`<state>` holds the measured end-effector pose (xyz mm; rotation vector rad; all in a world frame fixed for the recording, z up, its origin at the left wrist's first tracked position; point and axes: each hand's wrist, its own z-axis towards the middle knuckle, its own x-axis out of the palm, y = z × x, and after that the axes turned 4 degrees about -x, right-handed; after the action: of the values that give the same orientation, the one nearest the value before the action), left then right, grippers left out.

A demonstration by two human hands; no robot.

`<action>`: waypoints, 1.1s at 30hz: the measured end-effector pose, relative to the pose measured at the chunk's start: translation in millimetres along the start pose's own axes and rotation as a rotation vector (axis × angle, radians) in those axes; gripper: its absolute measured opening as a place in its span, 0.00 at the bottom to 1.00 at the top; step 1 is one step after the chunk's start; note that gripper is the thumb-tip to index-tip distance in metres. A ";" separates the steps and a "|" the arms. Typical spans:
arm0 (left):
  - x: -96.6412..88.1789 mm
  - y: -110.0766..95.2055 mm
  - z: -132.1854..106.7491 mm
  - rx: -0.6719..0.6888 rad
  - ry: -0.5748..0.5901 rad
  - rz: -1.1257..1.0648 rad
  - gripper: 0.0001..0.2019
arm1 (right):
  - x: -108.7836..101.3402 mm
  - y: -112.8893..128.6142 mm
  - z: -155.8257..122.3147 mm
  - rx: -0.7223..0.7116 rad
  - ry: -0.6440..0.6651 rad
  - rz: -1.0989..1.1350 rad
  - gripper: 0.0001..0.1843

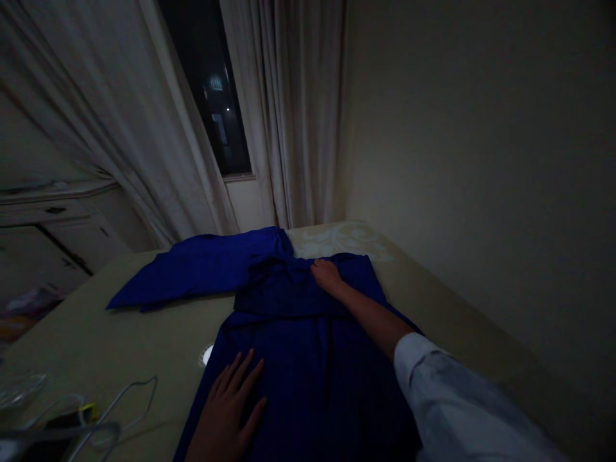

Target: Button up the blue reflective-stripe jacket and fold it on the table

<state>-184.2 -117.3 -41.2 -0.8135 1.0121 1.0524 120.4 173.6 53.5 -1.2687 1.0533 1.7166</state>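
A dark blue garment [293,366] lies spread over the bed, with its far part folded over into a wide band; what kind of garment it is, I cannot make out. My left hand [228,404] rests flat on its near left side, fingers spread and holding nothing. At the far edge of the folded band, my right hand [327,276] has its fingers curled down onto the fabric, closed on it. Touching the band on the left is a brighter blue folded cloth [206,266].
The pale bedcover [158,346] runs up to a plain wall [471,160] at right. Near the front left lie white cables [128,391] and a clear plastic item [22,388]. A small round white object [207,355] sits beside the garment. Curtains [308,115] flank a dark window.
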 end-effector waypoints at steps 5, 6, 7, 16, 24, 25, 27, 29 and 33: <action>-3.6 -1.8 3.1 -0.032 0.006 -0.044 0.31 | -70.7 -14.8 68.0 0.038 -0.337 0.061 0.25; -3.7 -2.4 3.8 -0.038 0.009 -0.054 0.31 | -77.2 -13.2 72.9 0.016 -0.407 0.095 0.25; -3.7 -2.8 4.2 -0.043 0.011 -0.062 0.31 | -78.3 -10.0 72.9 -0.026 -0.413 0.131 0.24; -9.5 -5.0 5.4 -0.055 0.029 -0.087 0.28 | 8.4 30.8 2.4 -0.077 0.008 0.270 0.37; -7.3 -4.5 4.6 -0.060 0.020 -0.085 0.27 | 59.7 95.7 -31.7 -0.384 0.036 0.338 0.17; -8.0 -4.5 4.4 -0.060 0.023 -0.092 0.27 | 61.1 96.1 -30.9 -0.357 0.017 0.415 0.12; -9.6 -4.6 4.2 -0.059 0.027 -0.108 0.28 | 54.5 85.0 -24.9 -0.324 -0.030 0.613 0.10; -10.2 -4.5 4.2 -0.062 0.019 -0.120 0.28 | 35.1 55.6 -18.1 -0.274 -0.130 0.765 0.12; -5.4 -3.6 1.5 -0.059 0.000 -0.112 0.28 | -31.9 -53.5 -34.5 0.202 -0.576 0.682 0.21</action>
<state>-181.3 -118.7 -35.4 -0.9078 0.9282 0.9896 188.6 159.6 68.7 -0.2322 1.3266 2.2053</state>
